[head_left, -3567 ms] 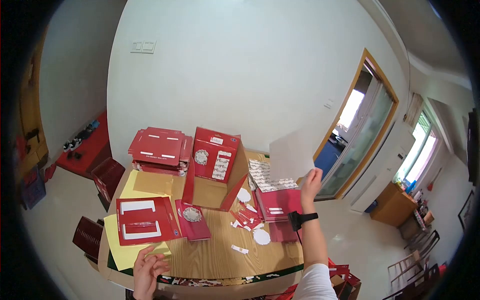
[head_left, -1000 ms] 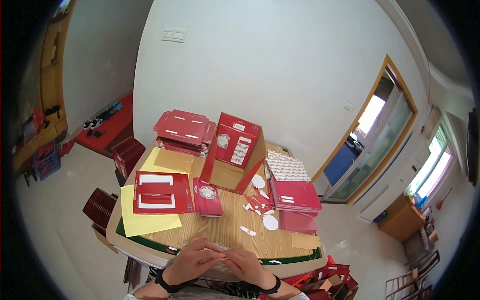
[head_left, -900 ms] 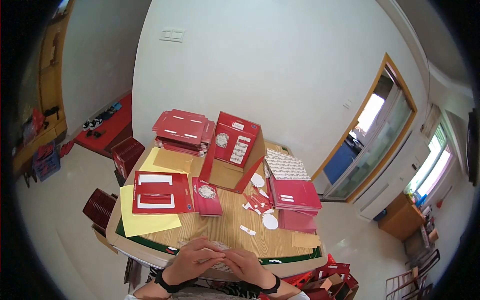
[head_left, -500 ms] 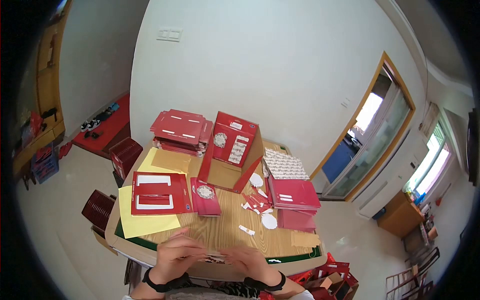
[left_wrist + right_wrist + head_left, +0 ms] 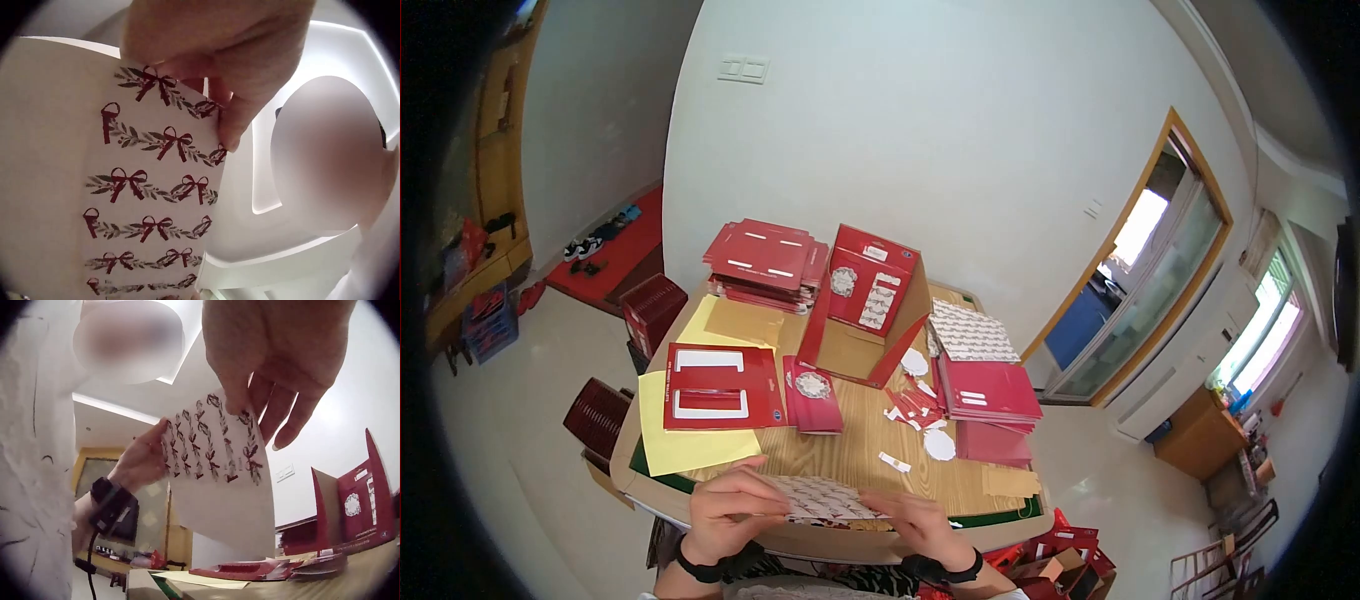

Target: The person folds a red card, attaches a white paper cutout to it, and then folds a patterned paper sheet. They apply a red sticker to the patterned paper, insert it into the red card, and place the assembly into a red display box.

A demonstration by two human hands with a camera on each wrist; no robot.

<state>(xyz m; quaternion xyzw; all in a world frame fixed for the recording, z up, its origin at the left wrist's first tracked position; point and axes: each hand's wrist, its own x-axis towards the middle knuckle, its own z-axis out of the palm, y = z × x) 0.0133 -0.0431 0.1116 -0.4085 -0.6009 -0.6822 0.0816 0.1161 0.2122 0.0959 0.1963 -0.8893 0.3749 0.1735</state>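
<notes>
A paper sheet (image 5: pixel 830 498) printed with rows of leafy garlands and red bows spans between my hands at the table's front edge. My left hand (image 5: pixel 735 505) pinches its left side; in the left wrist view the thumb and fingers of that left hand (image 5: pixel 231 56) grip the top edge of the sheet (image 5: pixel 150 175). With thumb and fingers my right hand (image 5: pixel 925 525) pinches the opposite side. The right wrist view shows the sheet (image 5: pixel 219 506) from below, curved, with a plain white band beside the print, and the right hand (image 5: pixel 281 362) above it.
A red cardboard display box (image 5: pixel 855 355) stands mid-table. Stacked red cards (image 5: pixel 760 260) lie behind left, a red folder stack (image 5: pixel 995 390) and patterned sheets (image 5: pixel 975 330) at right. Yellow paper (image 5: pixel 670 445), a cut-out red card (image 5: pixel 725 360), a red wallet (image 5: pixel 825 415) and white scraps (image 5: pixel 940 445) lie nearer.
Earlier the right hand held a pale sheet up at the right, the left hand apart. Both hands then met at the front edge; now they have spread apart and the printed face shows between them.
</notes>
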